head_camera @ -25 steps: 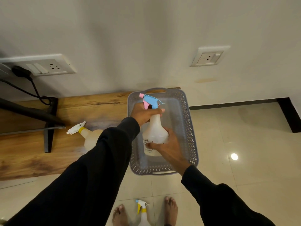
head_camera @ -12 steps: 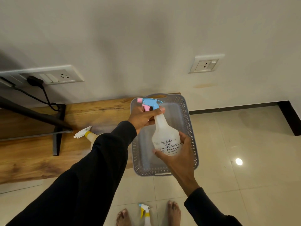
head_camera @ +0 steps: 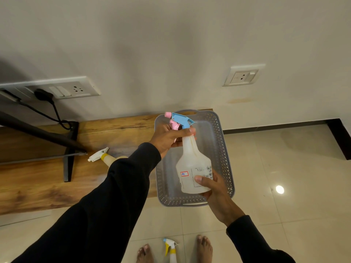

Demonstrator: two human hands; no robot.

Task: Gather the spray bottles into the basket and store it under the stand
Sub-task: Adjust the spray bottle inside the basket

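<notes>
Compared with a second ago, the pink-and-blue spray bottle [head_camera: 191,168] sits higher and nearer the camera, held in the air over the grey perforated basket [head_camera: 224,149] rather than down inside it. The bottle has also turned: a small red-framed label now faces the camera, beside printed text that was more readable half a second back. The right hand [head_camera: 216,192] has slid under the base, thumb pressed on the front, closed around the bottle's lower body. The left hand [head_camera: 169,137] is clamped around the neck just under the trigger head, as before.

The basket sits at centre frame, partly on the wooden board [head_camera: 38,177] and partly over the tiled floor [head_camera: 284,186]; its inside is largely covered by the bottle and hands. A second bottle with a white-and-yellow head [head_camera: 100,156] lies on the board at centre left, its body hidden behind the left sleeve. A third, blue-and-yellow-headed bottle [head_camera: 170,247] stands between the bare feet at the bottom edge, cut off below the neck. The printed text is partly under the right thumb and too blurred to read.
</notes>
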